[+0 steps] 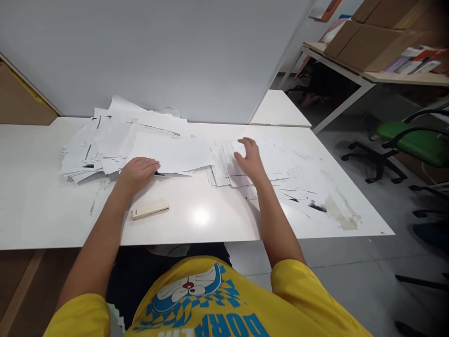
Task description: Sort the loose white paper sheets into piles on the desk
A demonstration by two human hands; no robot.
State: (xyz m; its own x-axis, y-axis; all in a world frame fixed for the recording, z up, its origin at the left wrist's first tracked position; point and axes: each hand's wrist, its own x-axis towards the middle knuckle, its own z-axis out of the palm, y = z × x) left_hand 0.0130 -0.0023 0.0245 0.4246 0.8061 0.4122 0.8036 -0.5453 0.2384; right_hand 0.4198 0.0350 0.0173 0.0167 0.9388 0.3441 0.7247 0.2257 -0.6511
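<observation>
My left hand [138, 172] is closed at the lower left corner of a white sheet of paper [171, 152]. That sheet stretches right from the hand, with its near edge slightly raised. Behind and left of it lies a messy heap of papers [117, 133], some with printed lines. My right hand [249, 160] is open, thumb and fingers apart, over the left part of a spread of overlapping papers [277, 168]. Nothing shows in its grasp. A cream stapler-like object [150, 209] rests on the table below my left hand.
The white table [210, 224] backs onto a grey panel [157, 56]. A cardboard box [24, 96] stands at the far left. Right of the table are a brownish stain [342, 213] on its top, a green chair [414, 140] and a desk with cardboard boxes [372, 44].
</observation>
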